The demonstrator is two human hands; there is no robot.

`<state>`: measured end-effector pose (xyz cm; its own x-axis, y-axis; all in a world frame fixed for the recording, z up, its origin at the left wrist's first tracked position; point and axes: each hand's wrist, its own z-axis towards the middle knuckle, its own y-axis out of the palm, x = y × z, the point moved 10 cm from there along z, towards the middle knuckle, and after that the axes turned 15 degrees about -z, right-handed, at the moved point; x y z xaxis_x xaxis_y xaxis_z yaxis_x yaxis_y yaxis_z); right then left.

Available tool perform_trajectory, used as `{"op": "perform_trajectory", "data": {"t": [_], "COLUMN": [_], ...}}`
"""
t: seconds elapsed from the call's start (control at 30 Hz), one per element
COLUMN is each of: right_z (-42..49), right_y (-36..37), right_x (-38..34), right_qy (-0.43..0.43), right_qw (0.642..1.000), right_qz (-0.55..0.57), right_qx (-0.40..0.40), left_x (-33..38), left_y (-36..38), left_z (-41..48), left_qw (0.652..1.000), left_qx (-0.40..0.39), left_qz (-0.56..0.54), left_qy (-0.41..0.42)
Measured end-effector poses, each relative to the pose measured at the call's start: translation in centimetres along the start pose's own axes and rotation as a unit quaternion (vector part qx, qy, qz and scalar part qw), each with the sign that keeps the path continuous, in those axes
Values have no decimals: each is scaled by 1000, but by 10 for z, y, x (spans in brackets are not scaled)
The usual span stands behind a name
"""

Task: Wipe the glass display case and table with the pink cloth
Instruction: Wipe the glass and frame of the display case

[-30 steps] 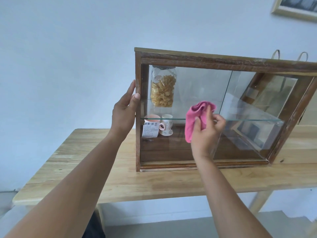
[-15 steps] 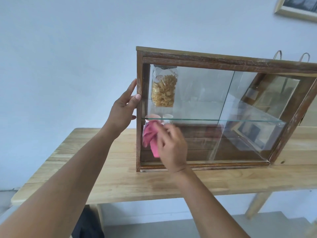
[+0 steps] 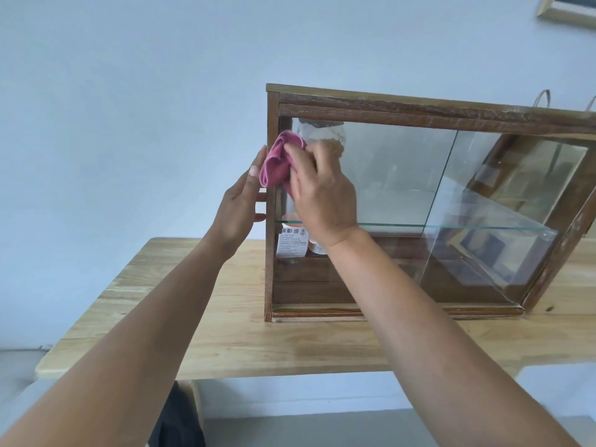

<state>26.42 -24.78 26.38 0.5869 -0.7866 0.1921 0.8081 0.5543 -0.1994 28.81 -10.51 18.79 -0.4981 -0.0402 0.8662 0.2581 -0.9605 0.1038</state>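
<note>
A wood-framed glass display case (image 3: 419, 104) stands on a light wooden table (image 3: 245, 343). My right hand (image 3: 322, 195) grips a bunched pink cloth (image 3: 279, 162) and presses it against the upper left part of the front glass, beside the left post. My left hand (image 3: 240, 204) rests flat against the outer side of that left post, fingers extended. The cloth and my right hand hide most of a jar inside on the glass shelf.
Inside the case, a labelled packet (image 3: 293, 242) and a cup sit under the glass shelf (image 3: 451, 225). A sliding glass pane (image 3: 442, 175) overlaps mid-case. A pale wall lies behind; a picture frame (image 3: 567, 11) hangs top right. The table's front edge is near me.
My right hand moved the pink cloth from mid-glass down to the lower left, then up to the upper left corner. My left hand stayed on the left post.
</note>
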Motion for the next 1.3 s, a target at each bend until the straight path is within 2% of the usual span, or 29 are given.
{"op": "perform_trajectory", "data": {"t": [0.23,0.4,0.57,0.8,0.87,1.07,1.17,1.23,1.3], "right_z": [-131,-207,-224,-229,-234,-256,-262,-261,-248], "right_y": [35,57,64,59,55,34,30,28,21], "right_x": [-25,-46,-53,-42,-23,63,91,103,124], "right_qy": [-43,-77,-108,-155,-151,-102,-72,-40,35], "right_qw": [992,973,956,943,940,939,927,916,915], "right_qz": [-59,-37,-23,-47,-58,-78,-66,-50,-10], "right_qx": [-104,-215,-270,-292,-301,-320,-362,-396,-401], "left_x": [-17,-43,-67,-69,-72,-82,-84,-70,-41], "left_y": [-3,-2,-5,-1,-5,-25,-25,-16,1], "left_z": [-14,-30,-46,-47,-47,-64,-72,-74,-76], "left_qw": [999,997,991,990,987,944,929,924,915], "left_qx": [32,66,119,137,157,320,360,372,375], "left_qz": [-9,28,49,38,39,79,79,79,93], "left_qy": [-11,-14,-20,-3,5,-13,-17,31,114]}}
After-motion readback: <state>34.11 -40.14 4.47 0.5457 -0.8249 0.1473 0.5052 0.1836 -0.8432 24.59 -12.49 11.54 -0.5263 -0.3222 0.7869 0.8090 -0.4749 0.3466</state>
